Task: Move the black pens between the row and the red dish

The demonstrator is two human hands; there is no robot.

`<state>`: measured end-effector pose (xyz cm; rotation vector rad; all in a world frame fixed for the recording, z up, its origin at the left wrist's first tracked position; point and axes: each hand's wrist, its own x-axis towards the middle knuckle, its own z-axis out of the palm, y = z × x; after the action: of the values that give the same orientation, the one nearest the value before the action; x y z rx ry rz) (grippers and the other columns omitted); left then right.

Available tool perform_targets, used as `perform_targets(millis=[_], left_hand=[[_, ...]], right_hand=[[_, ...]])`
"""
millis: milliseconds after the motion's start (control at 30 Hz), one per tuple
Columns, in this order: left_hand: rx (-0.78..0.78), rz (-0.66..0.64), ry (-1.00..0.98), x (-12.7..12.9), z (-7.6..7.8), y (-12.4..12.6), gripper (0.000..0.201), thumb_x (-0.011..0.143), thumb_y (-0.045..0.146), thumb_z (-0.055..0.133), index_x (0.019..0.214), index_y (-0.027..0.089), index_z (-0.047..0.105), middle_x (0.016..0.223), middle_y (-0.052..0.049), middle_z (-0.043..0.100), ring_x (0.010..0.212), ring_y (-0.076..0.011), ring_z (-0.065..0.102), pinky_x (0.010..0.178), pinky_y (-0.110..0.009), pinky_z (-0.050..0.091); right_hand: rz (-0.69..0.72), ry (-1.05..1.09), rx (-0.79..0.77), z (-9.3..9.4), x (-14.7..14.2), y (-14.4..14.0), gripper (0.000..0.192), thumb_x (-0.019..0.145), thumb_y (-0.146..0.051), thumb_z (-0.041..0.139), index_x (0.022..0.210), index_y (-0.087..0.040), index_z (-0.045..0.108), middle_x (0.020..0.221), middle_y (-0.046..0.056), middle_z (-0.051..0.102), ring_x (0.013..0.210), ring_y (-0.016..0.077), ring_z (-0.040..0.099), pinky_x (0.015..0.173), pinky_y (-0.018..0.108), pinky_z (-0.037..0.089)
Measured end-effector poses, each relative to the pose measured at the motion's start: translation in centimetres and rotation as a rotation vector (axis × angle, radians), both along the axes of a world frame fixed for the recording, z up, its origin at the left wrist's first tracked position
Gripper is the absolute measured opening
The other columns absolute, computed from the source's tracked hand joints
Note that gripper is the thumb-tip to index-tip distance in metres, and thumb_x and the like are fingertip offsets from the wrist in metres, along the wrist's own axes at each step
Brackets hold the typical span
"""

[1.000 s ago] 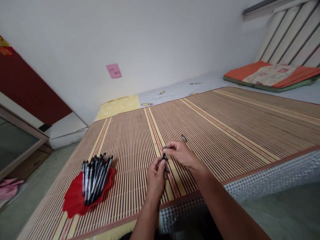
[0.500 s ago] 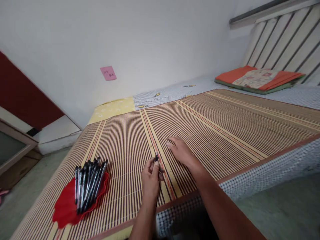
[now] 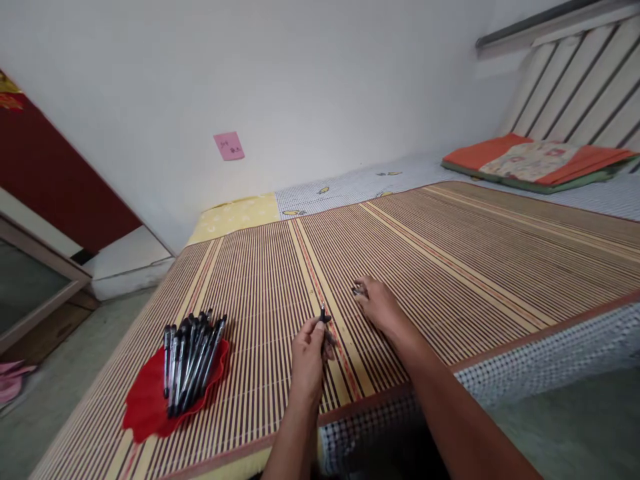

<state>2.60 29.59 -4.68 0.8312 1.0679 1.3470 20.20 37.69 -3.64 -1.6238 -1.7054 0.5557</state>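
**Two hands, pen and cap on a bamboo bed mat**

Left hand: reached in from the lower edge, wrist resting low over the bamboo mat. A dark pen is held upright between thumb and fingertips, fingers closed around its lower part; only the upper end is seen above the hand.

Right hand: stretched further forward and to the right, palm down on the mat. The fingers are curled onto a small dark piece, apparently a pen cap, at the fingertips; whether it is gripped or only touched cannot be told.

Bundle of pens: many dark pens laid side by side on a red tray, near the mat's left edge, well apart from both hands.

Surroundings: pink note stuck on the white wall; folded orange cushion at the far right by the slatted headboard, partly cut off by the frame edge. Writing on the note is too small to read.
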Motion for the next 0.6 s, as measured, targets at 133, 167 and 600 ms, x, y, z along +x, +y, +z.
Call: perform_targets(millis=[133, 167, 600], left_hand=[[0.013, -0.018, 0.05, 0.0, -0.6, 0.1, 0.04, 0.076, 0.048, 0.076, 0.098, 0.014, 0.071, 0.064, 0.001, 0.059, 0.049, -0.0083, 0.047, 0.046, -0.018, 0.038], [0.019, -0.025, 0.065, 0.0, -0.7, 0.1, 0.039, 0.078, 0.048, 0.075, 0.098, 0.014, 0.071, 0.064, 0.001, 0.059, 0.049, -0.0082, 0.047, 0.046, -0.018, 0.038], [0.057, -0.038, 0.115, 0.5, 0.2, -0.2, 0.038, 0.077, 0.05, 0.075, 0.092, 0.015, 0.072, 0.063, 0.002, 0.057, 0.048, -0.0078, 0.046, 0.044, -0.018, 0.036]], right_hand=[[0.152, 0.701, -0.014, 0.9, -1.4, -0.1, 0.034, 0.079, -0.024, 0.065, 0.112, -0.018, 0.067, 0.096, 0.007, 0.072, 0.085, 0.0196, 0.07, 0.08, 0.034, 0.055], [0.164, 0.819, -0.011, 1.1, -1.8, -0.2, 0.033, 0.077, -0.027, 0.066, 0.109, -0.019, 0.066, 0.096, 0.006, 0.072, 0.084, 0.019, 0.071, 0.081, 0.035, 0.056], [0.292, 1.002, -0.056, 2.2, -3.3, -1.4, 0.03, 0.073, -0.032, 0.076, 0.098, -0.02, 0.066, 0.089, 0.004, 0.071, 0.087, 0.0187, 0.07, 0.087, 0.035, 0.053]])
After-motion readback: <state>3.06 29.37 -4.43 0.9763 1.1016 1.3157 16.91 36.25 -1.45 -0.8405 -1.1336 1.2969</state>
